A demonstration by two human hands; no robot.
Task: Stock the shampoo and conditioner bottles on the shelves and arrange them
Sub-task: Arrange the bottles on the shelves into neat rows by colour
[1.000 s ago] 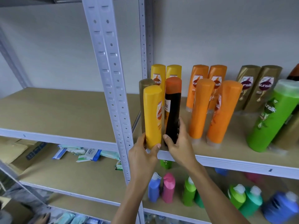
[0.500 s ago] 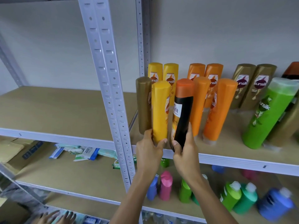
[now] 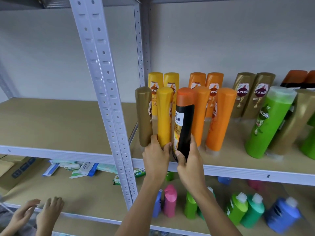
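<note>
Front edge of upper shelf [image 3: 238, 171], seen from the head camera. Right hand [image 3: 189, 160] wrapped round the base of a black bottle with orange cap [image 3: 185, 121], thumb on the near face, fingers behind; long axis near upright, top tipped slightly to the left, base at the shelf's front lip and seemingly not yet seated. Left hand [image 3: 156, 155] gripping the foot of a yellow bottle [image 3: 164, 116], with a gold-brown bottle [image 3: 144, 114] just beside it on the left, touching the fingers; whether also held, not clear. Black bottle wedged between the yellow bottle and the front orange bottles [image 3: 219, 120], nearly touching both. Behind, paired rows of yellow, orange and gold bottles against the wall; a green bottle [image 3: 267, 123] leaning further right. Likely next: base pushed back and set down in the narrow gap, right hand nearer, little sideways clearance. Another person's hands [image 3: 37, 212] at lower left, over the lower shelf.
</note>
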